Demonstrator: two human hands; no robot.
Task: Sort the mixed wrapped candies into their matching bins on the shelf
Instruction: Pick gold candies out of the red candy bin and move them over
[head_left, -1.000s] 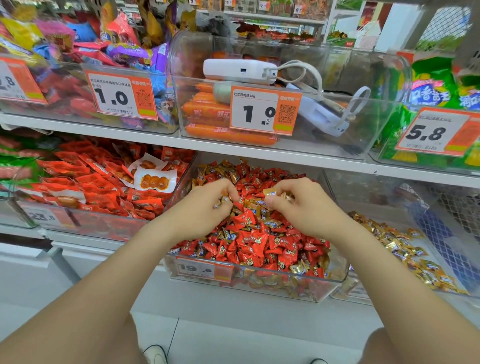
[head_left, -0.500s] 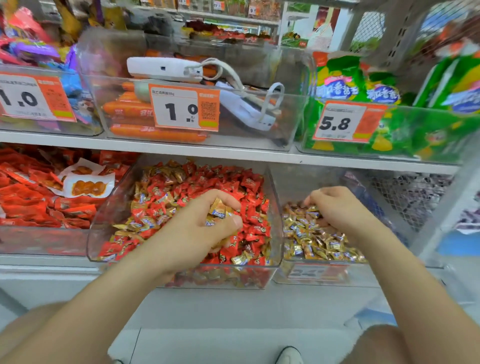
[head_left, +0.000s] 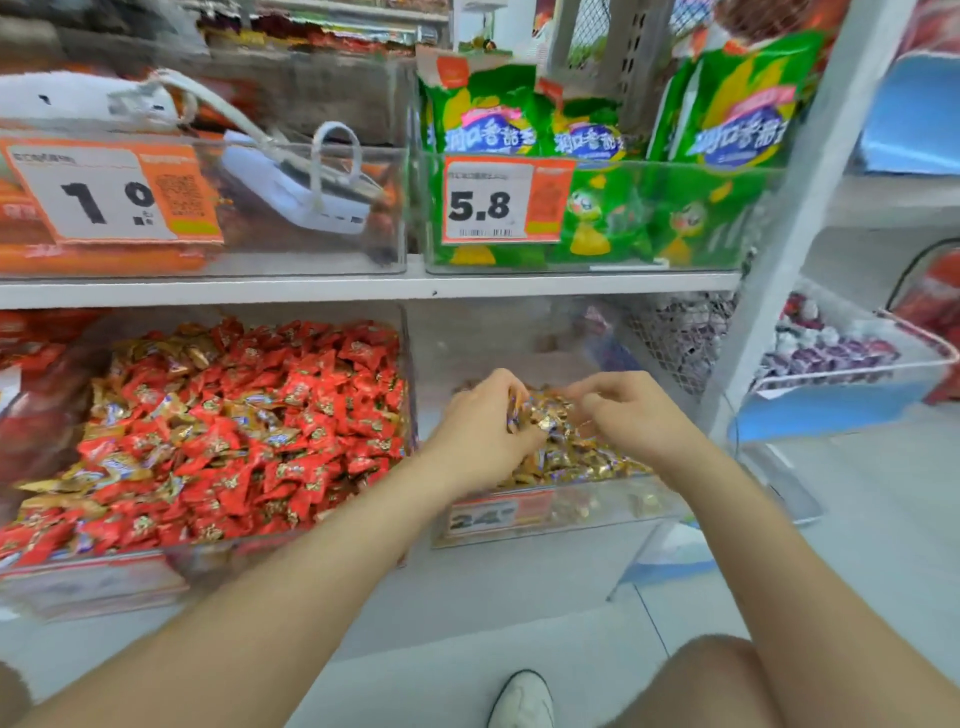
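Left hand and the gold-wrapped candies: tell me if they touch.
Touching. Head view shows the left hand curled round a bunch of gold-wrapped candies.

Gold candies (head_left: 582, 462) in clear bin (head_left: 597, 512)

Bins (head_left: 613, 506) clear glossy plastic; candy wrappers (head_left: 249, 415) shiny foil.

Red candies (head_left: 234, 431) carry gold print, with stray gold wrappers (head_left: 47, 486) showing blue bits; gold candies (head_left: 571, 457) have blue-purple ends. Price tags (head_left: 111, 192) are orange and white with black digits, and the bags (head_left: 587, 156) are green with yellow and a blue-pink label. Shelf board (head_left: 363, 286) white, sausages (head_left: 104, 260) orange, basket candies (head_left: 826, 353) purple and white.
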